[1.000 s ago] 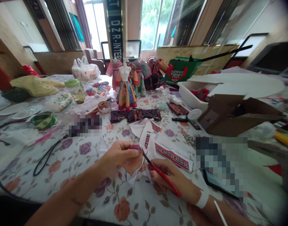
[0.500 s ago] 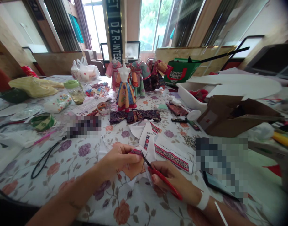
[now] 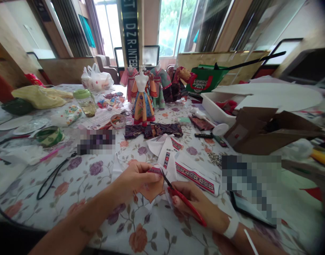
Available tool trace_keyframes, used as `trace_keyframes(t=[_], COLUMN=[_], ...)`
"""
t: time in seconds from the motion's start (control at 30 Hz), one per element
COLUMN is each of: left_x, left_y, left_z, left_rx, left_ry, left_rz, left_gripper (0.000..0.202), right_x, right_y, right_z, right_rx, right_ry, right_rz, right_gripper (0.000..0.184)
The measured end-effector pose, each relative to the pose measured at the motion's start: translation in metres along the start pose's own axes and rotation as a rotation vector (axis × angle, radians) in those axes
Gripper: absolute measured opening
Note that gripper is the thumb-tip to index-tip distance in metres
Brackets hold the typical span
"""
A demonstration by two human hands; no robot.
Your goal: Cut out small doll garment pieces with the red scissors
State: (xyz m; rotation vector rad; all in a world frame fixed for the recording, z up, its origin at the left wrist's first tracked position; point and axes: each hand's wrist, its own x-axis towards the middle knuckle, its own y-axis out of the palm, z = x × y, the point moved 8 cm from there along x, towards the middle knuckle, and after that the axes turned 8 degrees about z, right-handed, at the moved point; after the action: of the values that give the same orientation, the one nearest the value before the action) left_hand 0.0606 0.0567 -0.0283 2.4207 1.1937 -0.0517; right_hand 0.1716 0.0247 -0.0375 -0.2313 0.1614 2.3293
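Observation:
My left hand (image 3: 138, 177) pinches a piece of orange fabric (image 3: 153, 187) with a red patterned edge, thumb on top. A pair of red-handled scissors (image 3: 187, 205) is gripped in my right hand (image 3: 196, 198). Their dark blades point up and left, with the tips at the fabric's edge close to my left fingers. Just beyond my hands lie white cloth pieces printed with red and black patterned bands (image 3: 195, 177). Part of the orange fabric is hidden behind my left fingers.
A small mannequin in an orange and blue skirt (image 3: 143, 106) stands ahead, other dressed mannequins behind it. A dark patterned cloth (image 3: 154, 130) lies before it. To the right are a cardboard box (image 3: 254, 131) and white tub (image 3: 218, 109); a lidded jar (image 3: 85, 102) stands left.
The camera view has shifted slightly. Both hands keep their grip on the fabric and the scissors, and the scissor blades look slightly more apart at the fabric's edge.

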Motion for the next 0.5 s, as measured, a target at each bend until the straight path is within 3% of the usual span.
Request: trace_keyframes(t=[0.5], left_x=[0.0006], left_y=[-0.0001], left_z=[0.0017], left_rx=[-0.016], left_ry=[-0.021], left_rz=[-0.021], left_gripper=[0.021], right_x=[0.0003], right_y=[-0.0003], right_z=[-0.0028], right_rx=[0.026], right_ry=[0.018], right_rz=[-0.010], right_gripper=[0.053])
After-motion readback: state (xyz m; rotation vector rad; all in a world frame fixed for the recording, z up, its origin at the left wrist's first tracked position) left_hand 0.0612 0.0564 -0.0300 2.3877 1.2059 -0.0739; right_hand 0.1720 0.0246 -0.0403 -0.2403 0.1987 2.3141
